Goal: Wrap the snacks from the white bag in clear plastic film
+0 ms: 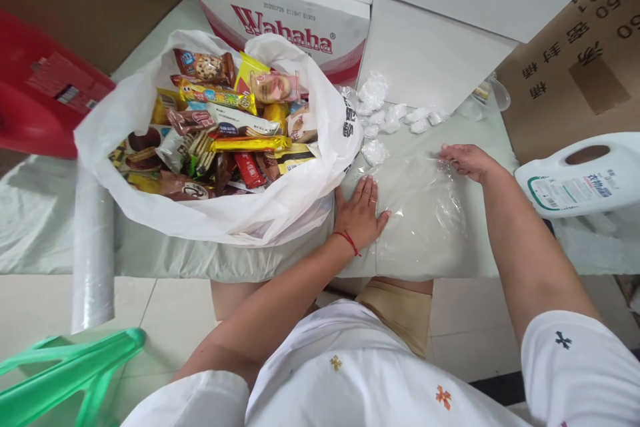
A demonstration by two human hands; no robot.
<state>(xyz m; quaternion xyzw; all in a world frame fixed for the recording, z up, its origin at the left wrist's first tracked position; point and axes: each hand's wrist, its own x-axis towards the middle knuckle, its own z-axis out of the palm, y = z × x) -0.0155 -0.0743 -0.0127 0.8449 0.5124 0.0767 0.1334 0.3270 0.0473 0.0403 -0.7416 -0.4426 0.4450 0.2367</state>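
Observation:
A clear plastic bag (420, 213) lies flat on the cloth-covered table before me. My left hand (358, 213), with a red string at the wrist, rests palm down at its left side, fingers stretched out. At the bag's upper right, my right hand (465, 160) pinches the thin film between thumb and fingers. Just left of my left hand stands a wide-mouthed white plastic bag (240, 230) full of wrapped snacks (245, 121). Several small crumpled bundles of clear plastic (374, 92) lie beyond my hands.
Behind stand a Wahaha carton (295, 20) and white boxes (430, 47). A white detergent bottle (575, 177) lies at the right, by a brown carton (575, 73). At the left are a red container (50, 87), a plastic film roll (93, 247) and a green stool (85, 367).

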